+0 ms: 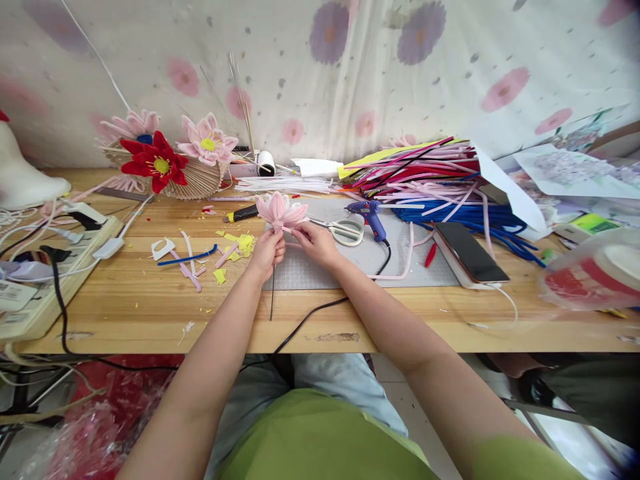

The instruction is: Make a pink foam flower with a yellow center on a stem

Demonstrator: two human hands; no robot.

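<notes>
A pink pipe-cleaner flower (281, 211) stands upright above my hands, near the middle of the table. My left hand (269, 255) is closed round its base, and a thin dark stem (273, 297) hangs down below the fist. Just to the right, my right hand (315, 243) pinches a pale pink strip at the underside of the flower. The strip's far part (411, 250) trails over the grey cutting mat (320, 277). Scissors (347, 232) and a purple glue gun (373, 219) lie beyond my right hand.
Finished red (160, 164) and pink flowers (208, 141) lie at the back left. Yellow scraps (245, 245) are left of my hands. A phone (470, 253), bundled pipe cleaners (430, 170) and a plastic tub (595, 270) are right; a power strip (65, 273) is left.
</notes>
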